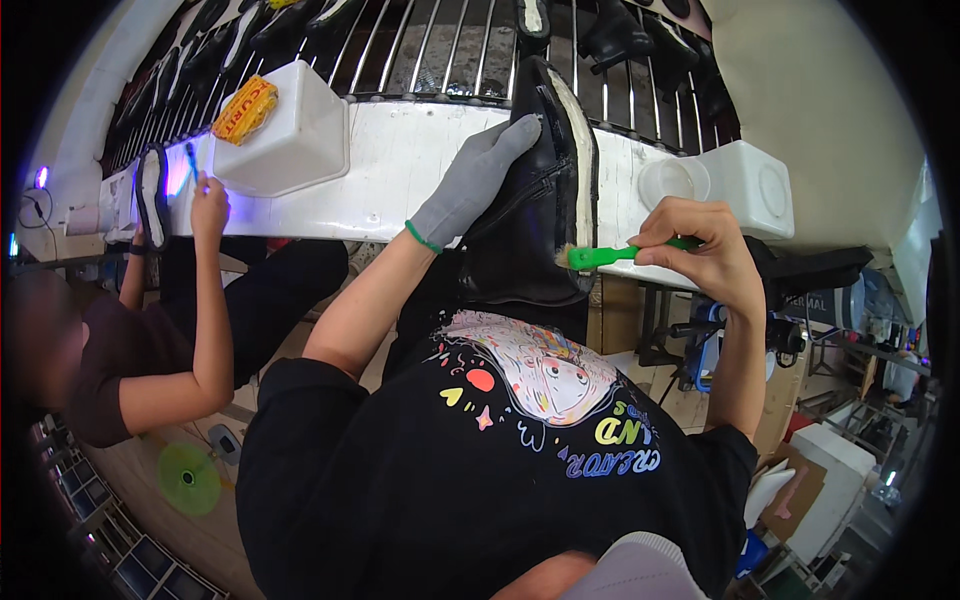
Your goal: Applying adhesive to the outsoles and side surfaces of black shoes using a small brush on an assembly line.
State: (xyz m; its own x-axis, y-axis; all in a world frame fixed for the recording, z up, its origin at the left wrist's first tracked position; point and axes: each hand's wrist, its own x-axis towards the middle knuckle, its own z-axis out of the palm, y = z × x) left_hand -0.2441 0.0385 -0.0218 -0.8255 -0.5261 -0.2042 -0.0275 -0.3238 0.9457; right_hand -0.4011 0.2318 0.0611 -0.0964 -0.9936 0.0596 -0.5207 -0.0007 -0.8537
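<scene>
A black ankle boot lies on its side in front of me, its sole edge turned to the right with a pale, whitish band along it. My left hand, in a grey glove with a green cuff, grips the boot's upper from the left. Between the bare fingers of my right hand is a green-handled brush. Its bristles touch or nearly touch the boot's sole edge at the end close to my body. The far side of the boot is hidden.
Beyond the white ledge runs a metal roller conveyor carrying several black boots. A white box with a yellow packet stands left. A clear cup and white container stand right. At left, a co-worker's hand holds a brush near another shoe.
</scene>
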